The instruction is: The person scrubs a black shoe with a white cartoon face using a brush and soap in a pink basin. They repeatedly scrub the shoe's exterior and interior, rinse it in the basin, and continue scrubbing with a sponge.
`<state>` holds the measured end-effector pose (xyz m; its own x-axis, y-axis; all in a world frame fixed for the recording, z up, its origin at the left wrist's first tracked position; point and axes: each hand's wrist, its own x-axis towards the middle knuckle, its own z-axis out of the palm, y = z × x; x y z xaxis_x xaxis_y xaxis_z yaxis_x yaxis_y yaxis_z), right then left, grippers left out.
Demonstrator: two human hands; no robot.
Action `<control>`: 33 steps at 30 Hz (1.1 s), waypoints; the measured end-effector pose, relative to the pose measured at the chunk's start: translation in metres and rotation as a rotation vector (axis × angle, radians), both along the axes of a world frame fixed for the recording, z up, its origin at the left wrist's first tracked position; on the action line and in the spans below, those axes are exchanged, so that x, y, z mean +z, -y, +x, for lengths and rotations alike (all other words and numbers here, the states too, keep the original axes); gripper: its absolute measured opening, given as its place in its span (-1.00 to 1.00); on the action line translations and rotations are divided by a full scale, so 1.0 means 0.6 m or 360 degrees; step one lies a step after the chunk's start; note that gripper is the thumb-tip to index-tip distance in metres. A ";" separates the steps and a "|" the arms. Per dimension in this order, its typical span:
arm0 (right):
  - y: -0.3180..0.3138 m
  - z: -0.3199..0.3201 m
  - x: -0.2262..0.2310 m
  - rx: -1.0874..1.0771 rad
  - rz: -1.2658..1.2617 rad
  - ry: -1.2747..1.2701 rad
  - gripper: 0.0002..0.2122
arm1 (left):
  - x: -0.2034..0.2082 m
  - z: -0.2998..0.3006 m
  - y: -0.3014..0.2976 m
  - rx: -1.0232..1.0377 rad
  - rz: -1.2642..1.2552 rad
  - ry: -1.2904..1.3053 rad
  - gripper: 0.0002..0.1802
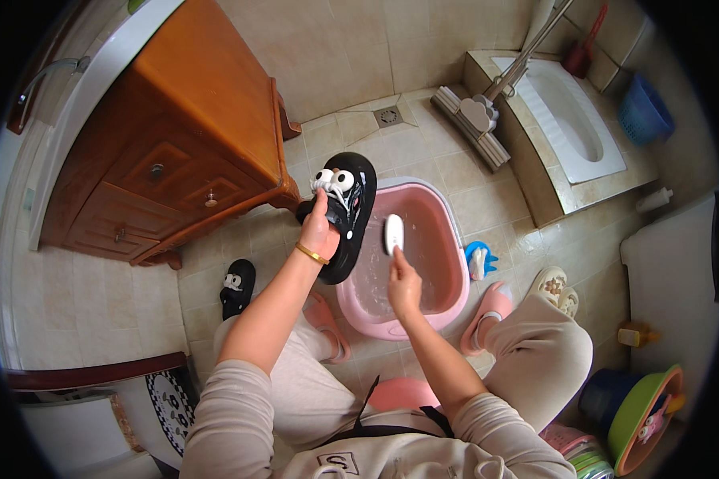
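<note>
My left hand (319, 231) holds up a black slipper (363, 184) with big white cartoon eyes, its thumb along the upper. Part of the slipper overlaps the left rim of a pink basin (458, 267) with water in it. Closed round the handle of a white brush (394, 230), my right hand (405, 287) is over the basin's near half. The brush is apart from the slipper; its bristles are not visible. On the floor to the left lies a second black slipper (237, 287) with the same eyes.
A wooden cabinet (200, 104) stands at the left. Right of the basin is a small blue item (479, 261), then cream clogs (547, 283). A sponge mop (475, 128) leans by the raised squat toilet (567, 120). Basins (643, 423) are stacked at the lower right.
</note>
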<state>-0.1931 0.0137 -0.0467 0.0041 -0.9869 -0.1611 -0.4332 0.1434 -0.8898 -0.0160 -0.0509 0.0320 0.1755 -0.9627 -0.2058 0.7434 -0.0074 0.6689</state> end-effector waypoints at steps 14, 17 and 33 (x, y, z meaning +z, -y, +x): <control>0.125 -0.102 0.219 0.0665 0.0023 0.0050 -0.47 | 0.073 -0.041 0.000 0.0165 -0.0177 -0.0539 -0.51; 0.135 -0.120 0.261 0.0816 0.0093 -0.0032 -0.33 | 0.090 -0.071 -0.012 0.0082 -0.0190 -0.0528 -0.49; 0.152 -0.109 0.279 0.1028 0.0531 0.0823 -0.29 | 0.147 -0.123 -0.064 -0.0565 -0.0308 -0.0609 -0.35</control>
<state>-0.2587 -0.0773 0.1206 0.6953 -0.6688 -0.2634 -0.0750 0.2970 -0.9519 -0.0895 -0.0123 0.1202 -0.2192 -0.9757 -0.0043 0.9077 -0.2056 0.3657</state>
